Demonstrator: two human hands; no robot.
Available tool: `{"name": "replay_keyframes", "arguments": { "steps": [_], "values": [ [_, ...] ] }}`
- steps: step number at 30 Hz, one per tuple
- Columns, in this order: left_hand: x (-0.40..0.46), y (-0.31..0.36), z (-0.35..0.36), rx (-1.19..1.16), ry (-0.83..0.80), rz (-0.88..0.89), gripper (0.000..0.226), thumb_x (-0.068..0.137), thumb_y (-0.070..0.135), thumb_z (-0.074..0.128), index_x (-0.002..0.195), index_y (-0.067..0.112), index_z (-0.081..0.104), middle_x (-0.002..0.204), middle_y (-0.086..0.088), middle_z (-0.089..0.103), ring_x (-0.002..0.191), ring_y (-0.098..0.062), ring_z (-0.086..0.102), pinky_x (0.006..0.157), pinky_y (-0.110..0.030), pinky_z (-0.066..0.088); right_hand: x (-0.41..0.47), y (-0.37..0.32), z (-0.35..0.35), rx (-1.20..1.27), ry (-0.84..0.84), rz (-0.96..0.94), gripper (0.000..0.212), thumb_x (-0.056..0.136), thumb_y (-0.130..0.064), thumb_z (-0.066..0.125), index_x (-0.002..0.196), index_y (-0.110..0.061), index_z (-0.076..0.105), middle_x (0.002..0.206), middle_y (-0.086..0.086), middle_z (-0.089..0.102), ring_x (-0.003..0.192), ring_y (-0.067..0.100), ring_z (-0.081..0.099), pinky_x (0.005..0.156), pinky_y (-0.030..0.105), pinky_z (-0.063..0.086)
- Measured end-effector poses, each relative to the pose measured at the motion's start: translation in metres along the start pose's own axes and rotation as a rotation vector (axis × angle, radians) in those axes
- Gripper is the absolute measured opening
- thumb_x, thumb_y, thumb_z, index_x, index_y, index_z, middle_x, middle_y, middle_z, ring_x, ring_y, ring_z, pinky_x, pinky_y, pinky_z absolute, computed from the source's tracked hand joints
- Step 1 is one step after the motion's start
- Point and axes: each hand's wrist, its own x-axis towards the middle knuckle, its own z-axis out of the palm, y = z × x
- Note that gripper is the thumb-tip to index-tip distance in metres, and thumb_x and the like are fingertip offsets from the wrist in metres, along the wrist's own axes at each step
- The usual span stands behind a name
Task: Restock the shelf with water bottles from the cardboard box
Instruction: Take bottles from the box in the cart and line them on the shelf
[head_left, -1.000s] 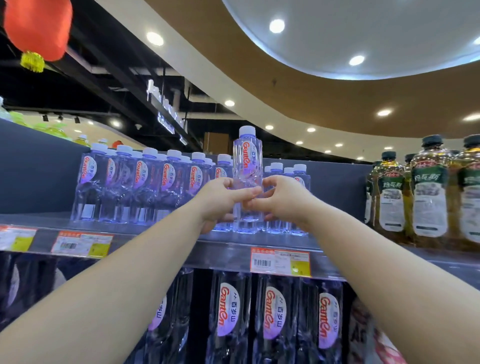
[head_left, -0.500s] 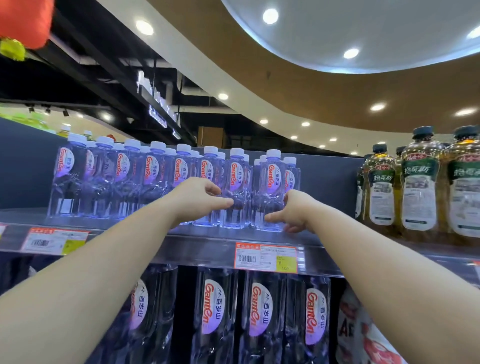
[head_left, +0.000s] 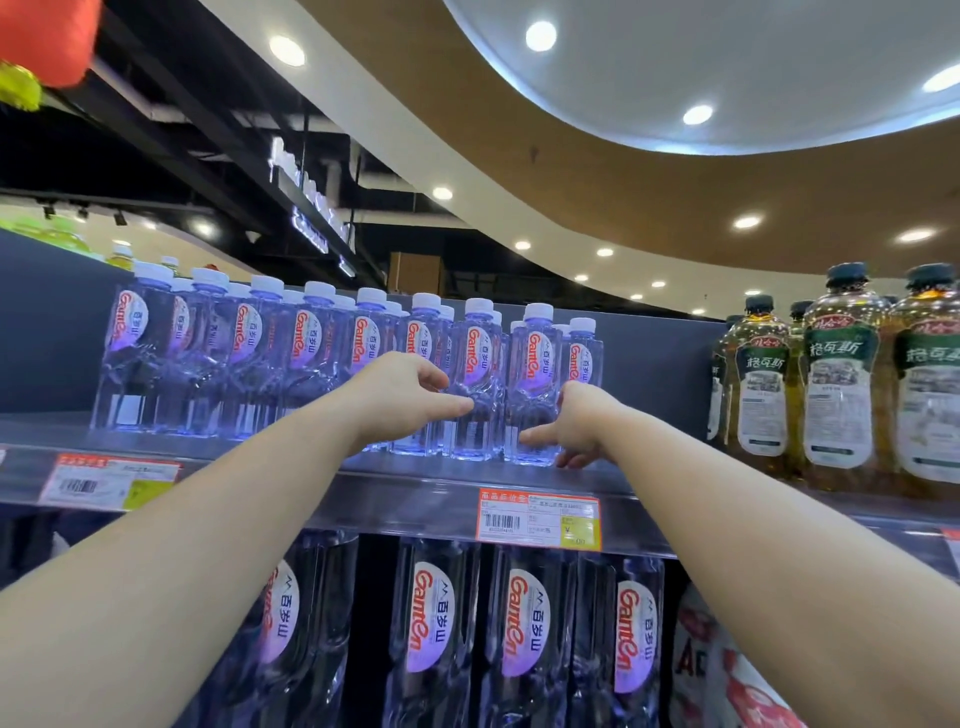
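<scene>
Bottles (head_left: 475, 384) upright on shelf (head_left: 363, 488).
Left hand (head_left: 402, 397) and right hand (head_left: 574, 423) rest loosely spread against them; likely slick, moderately heavy: grip mid-body.

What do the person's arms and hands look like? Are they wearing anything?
Both arms are bare as far as the picture shows, with no sleeves. The left hand and right hand have no gloves, and I can see no rings, watch or bracelet on either.

Clear glossy plastic water bottles (head_left: 475, 384), smooth metal shelf (head_left: 311, 493), paper price tag (head_left: 538, 519)
</scene>
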Motion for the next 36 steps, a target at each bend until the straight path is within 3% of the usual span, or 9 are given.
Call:
{"name": "replay_keyframes", "arguments": {
  "steps": [5, 11, 16, 23, 28, 32, 36],
  "values": [
    [-0.006, 0.004, 0.000, 0.012, -0.028, 0.011, 0.061, 0.083, 0.044, 0.073, 0.133, 0.012, 0.057, 0.128, -0.003, 0.062, 0.104, -0.019, 0.060, 0.092, -0.035, 0.052, -0.001, -0.005, 0.003, 0.016, -0.017, -0.003, 0.067, 0.083, -0.036, 0.074, 0.130, -0.004, 0.039, 0.098, 0.016, 0.065, 0.091, 0.030, 0.073, 0.084, 0.045, 0.059],
    [-0.015, 0.001, -0.004, 0.060, -0.067, 0.022, 0.060, 0.086, 0.043, 0.070, 0.136, 0.012, 0.055, 0.129, -0.002, 0.062, 0.114, -0.017, 0.058, 0.101, -0.032, 0.046, -0.002, -0.005, 0.007, 0.000, -0.021, 0.029, 0.060, 0.083, -0.040, 0.073, 0.120, -0.003, 0.046, 0.100, 0.017, 0.067, 0.091, 0.031, 0.073, 0.083, 0.045, 0.059],
    [-0.015, -0.004, 0.000, 0.140, -0.082, 0.036, 0.057, 0.087, 0.043, 0.069, 0.133, 0.012, 0.055, 0.123, -0.001, 0.064, 0.113, -0.018, 0.059, 0.098, -0.031, 0.046, -0.025, -0.005, -0.007, -0.196, 0.167, -0.044, 0.080, 0.085, -0.052, 0.066, 0.144, -0.008, 0.038, 0.141, 0.011, 0.052, 0.124, 0.027, 0.054, 0.102, 0.037, 0.046],
    [-0.036, 0.035, 0.031, 0.363, -0.047, 0.121, 0.058, 0.091, 0.052, 0.055, 0.135, 0.015, 0.050, 0.135, -0.004, 0.058, 0.123, -0.026, 0.053, 0.099, -0.040, 0.045, -0.096, 0.018, -0.025, -0.171, 0.249, -0.098, 0.059, 0.097, -0.047, 0.047, 0.146, -0.016, 0.038, 0.144, 0.005, 0.050, 0.129, 0.025, 0.049, 0.102, 0.034, 0.040],
    [-0.072, 0.096, 0.075, 0.388, -0.037, 0.203, 0.057, 0.091, 0.053, 0.053, 0.133, 0.015, 0.051, 0.134, -0.009, 0.057, 0.125, -0.032, 0.050, 0.101, -0.045, 0.044, -0.165, 0.076, -0.059, -0.218, 0.276, -0.076, 0.062, 0.098, -0.050, 0.043, 0.150, -0.019, 0.032, 0.153, 0.003, 0.039, 0.137, 0.024, 0.040, 0.109, 0.034, 0.034],
    [-0.125, 0.171, 0.144, 0.362, -0.097, 0.283, 0.062, 0.092, 0.052, 0.052, 0.140, 0.013, 0.047, 0.141, -0.012, 0.052, 0.131, -0.033, 0.046, 0.106, -0.045, 0.041, -0.242, 0.156, -0.101, -0.289, 0.281, 0.022, 0.061, 0.098, -0.050, 0.042, 0.150, -0.020, 0.032, 0.152, 0.003, 0.040, 0.132, 0.026, 0.045, 0.105, 0.038, 0.040],
    [-0.185, 0.257, 0.236, 0.350, -0.215, 0.427, 0.058, 0.090, 0.057, 0.052, 0.126, 0.012, 0.056, 0.130, -0.014, 0.058, 0.123, -0.035, 0.051, 0.101, -0.045, 0.044, -0.329, 0.258, -0.146, -0.392, 0.320, 0.165, 0.062, 0.096, -0.050, 0.045, 0.149, -0.019, 0.035, 0.151, 0.004, 0.042, 0.139, 0.026, 0.036, 0.112, 0.042, 0.033]
  ]
}}
